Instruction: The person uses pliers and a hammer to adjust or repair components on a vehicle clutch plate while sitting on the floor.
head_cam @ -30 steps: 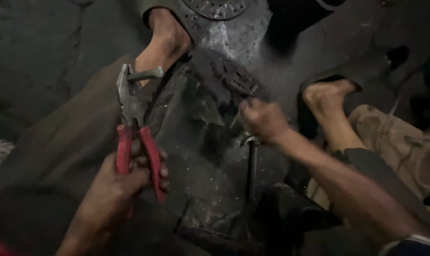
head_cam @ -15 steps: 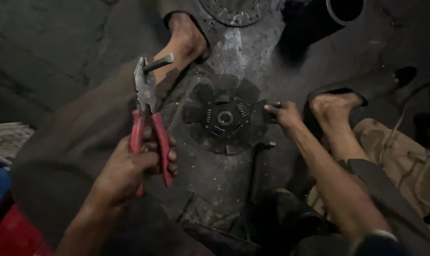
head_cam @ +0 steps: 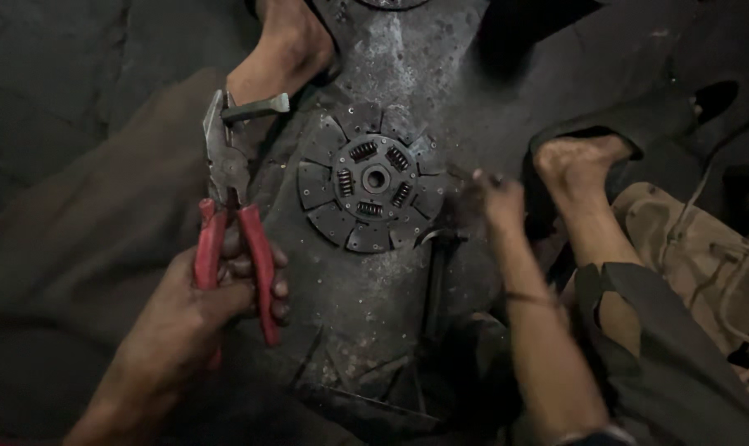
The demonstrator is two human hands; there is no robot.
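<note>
1. We hold our left hand (head_cam: 205, 310) at about eight o'clock in the view, its fingers curled tight around the two red handles of a pair of grey steel pliers with red grips (head_cam: 230, 215).
2. The pliers point up toward twelve o'clock, and their jaws are clamped on a short grey metal punch or pin (head_cam: 257, 106) that juts out toward three o'clock.
3. We keep our right hand (head_cam: 494, 202) at about three o'clock from the centre; it is blurred, so we cannot tell whether its fingers are spread or pinching anything.
4. That hand sits just beside the right edge of a round dark clutch disc with a ring of small coil springs and a splined centre hole (head_cam: 374, 177).
5. The disc lies flat near the middle of the view, on a dusty, grey, scuffed metal plate (head_cam: 366, 314).
6. A dark metal tool, hammer-like in outline (head_cam: 436, 281), lies on the plate at about five o'clock from the disc.
7. One bare foot (head_cam: 283, 58) rests at eleven o'clock from the disc, just above the punch.
8. Another bare foot (head_cam: 581, 165) rests at three o'clock, just past our right hand, beside a tan cloth bag (head_cam: 688, 239).
</note>
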